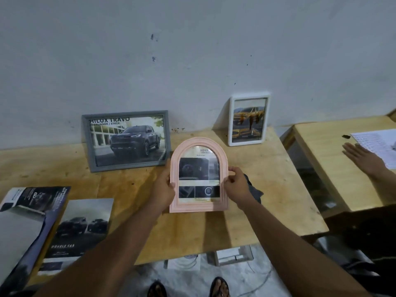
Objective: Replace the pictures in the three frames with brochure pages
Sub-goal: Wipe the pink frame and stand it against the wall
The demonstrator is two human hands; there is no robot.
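A pink arched frame with a brochure page of car-interior photos behind its glass stands upright at the middle of the wooden table. My left hand grips its left edge and my right hand grips its right edge. A grey frame showing a dark pickup truck page leans against the wall at the back left. At the back right leans a white frame with a yellow picture. Brochure pages lie at the table's left front.
A dark cloth lies behind my right hand. Another person's hand rests on a second table at the right, beside a printed sheet. A gap separates the two tables. White boxes sit on the floor below.
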